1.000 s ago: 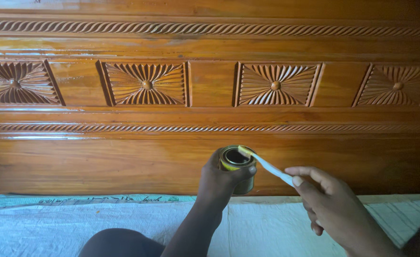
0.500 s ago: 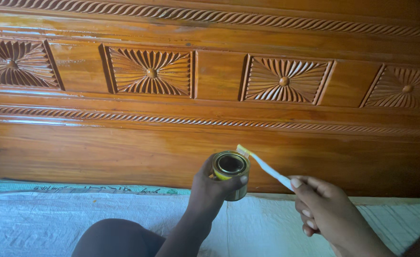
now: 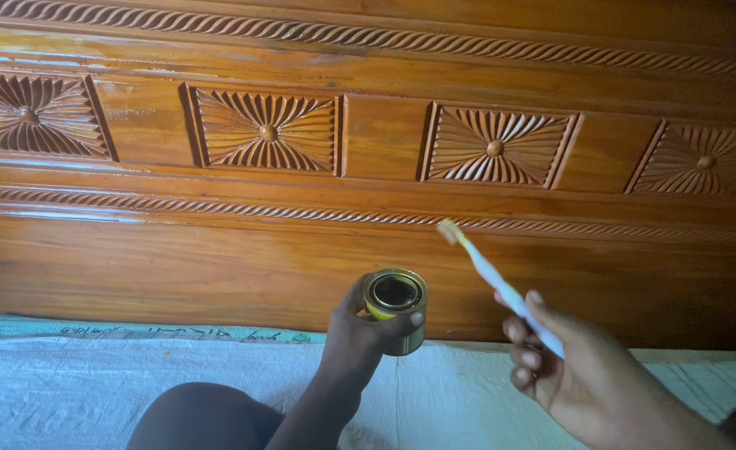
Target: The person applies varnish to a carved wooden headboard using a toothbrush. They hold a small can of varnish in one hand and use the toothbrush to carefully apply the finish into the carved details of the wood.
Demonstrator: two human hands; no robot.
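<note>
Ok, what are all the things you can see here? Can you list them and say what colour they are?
carved wooden panel: one, glossy orange-brown, fills the back; four sunburst squares, two rope-pattern strips
small tin: one, gold with a yellow band, open top, held in front of the panel
toothbrush: one, white handle, yellowish bristles, head raised near the lower rope strip
woven sheet: one, whitish, under the panel
knee: one, bottom edge
left hand: one, wrapped round the tin
right hand: one, gripping the toothbrush

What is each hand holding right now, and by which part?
Left hand grips the open tin around its side. Right hand holds the toothbrush by its handle's lower end, bristles up.
</note>
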